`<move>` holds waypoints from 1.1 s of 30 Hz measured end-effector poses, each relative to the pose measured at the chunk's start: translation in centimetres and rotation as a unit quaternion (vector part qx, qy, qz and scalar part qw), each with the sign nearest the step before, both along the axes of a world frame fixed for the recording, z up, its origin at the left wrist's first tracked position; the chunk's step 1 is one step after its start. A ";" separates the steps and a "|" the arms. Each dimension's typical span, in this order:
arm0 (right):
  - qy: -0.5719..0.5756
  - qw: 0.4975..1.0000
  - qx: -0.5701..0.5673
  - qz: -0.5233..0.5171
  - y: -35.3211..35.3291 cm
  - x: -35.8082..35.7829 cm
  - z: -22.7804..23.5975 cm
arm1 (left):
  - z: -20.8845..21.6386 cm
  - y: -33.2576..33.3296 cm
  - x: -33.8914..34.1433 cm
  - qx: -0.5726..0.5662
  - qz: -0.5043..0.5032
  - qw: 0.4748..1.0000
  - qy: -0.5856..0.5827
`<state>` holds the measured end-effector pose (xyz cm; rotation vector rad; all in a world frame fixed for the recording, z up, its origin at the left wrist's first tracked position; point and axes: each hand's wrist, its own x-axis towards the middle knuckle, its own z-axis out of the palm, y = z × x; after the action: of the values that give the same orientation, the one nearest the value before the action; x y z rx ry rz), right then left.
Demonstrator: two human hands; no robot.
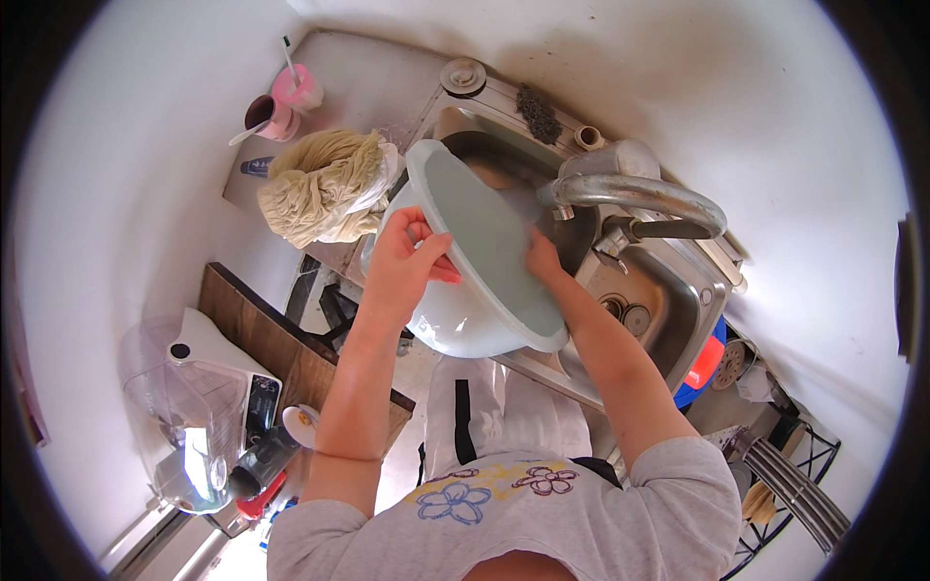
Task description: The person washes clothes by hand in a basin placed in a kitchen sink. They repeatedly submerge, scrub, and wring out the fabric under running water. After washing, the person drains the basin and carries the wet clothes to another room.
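Note:
A large pale basin [465, 334] is tilted over the edge of the left sink bowl, its mouth turned to the right. My left hand [412, 259] is closed on its near-left rim, thumb and fingers bent around the edge. Across the mouth, my right hand [544, 258] meets the basin's far-right side; its fingers are hidden or smeared, so their grip does not show. A cloudy grey blur lies between that hand and the sink. Just left of the basin sits a heap of wrung beige cloth [325, 184].
A curved metal faucet [649, 198] arches over the double steel sink [668, 320]. Pink cups [298, 89], one holding a toothbrush [289, 56], stand at the back left. A drain cover [463, 77] and dark scrubber [539, 113] lie behind the sink. A wooden board [262, 315] is left of me.

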<state>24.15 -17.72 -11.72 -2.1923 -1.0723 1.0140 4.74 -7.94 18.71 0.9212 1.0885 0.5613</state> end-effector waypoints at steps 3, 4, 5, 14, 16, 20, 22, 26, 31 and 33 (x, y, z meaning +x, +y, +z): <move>0.021 1.000 -0.010 0.007 -0.5 -0.2 0.7 | 1.0 -0.3 0.8 0.015 -0.033 0.999 0.001; 0.018 1.000 0.007 0.015 -0.6 -0.4 0.7 | 1.5 -0.5 1.3 0.013 -0.040 0.999 0.001; 0.016 0.999 0.023 0.024 -0.7 -0.5 0.7 | 1.9 -0.7 1.8 0.011 -0.048 0.999 0.000; 0.139 0.988 0.056 0.045 -0.7 -2.8 -0.8 | 4.4 -3.4 3.5 0.050 -0.089 0.995 0.019; 0.178 0.981 0.054 0.054 -0.3 -2.2 -2.1 | 5.5 -4.4 4.1 0.065 -0.103 0.992 0.023; 0.158 0.979 0.102 0.078 0.9 -2.0 -1.3 | 7.1 -6.2 4.4 0.089 -0.109 0.989 0.039; 0.130 0.985 0.075 0.090 1.6 -3.6 2.1 | 7.8 -6.9 3.4 0.098 -0.093 0.989 0.062; 0.126 0.985 0.096 0.070 1.9 -3.2 4.6 | 9.4 -8.4 4.1 0.122 -0.092 0.985 0.074; 0.165 0.977 0.109 0.079 2.2 -4.7 6.8 | 11.0 -10.1 4.2 0.140 -0.093 0.981 0.097; 0.173 0.975 0.111 0.082 2.2 -5.6 7.7 | 11.2 -10.6 3.9 0.146 -0.091 0.979 0.105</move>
<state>18.58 -15.56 -4.04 -1.6961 -1.1497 1.2281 8.65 -18.56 29.93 1.3472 1.1134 0.4858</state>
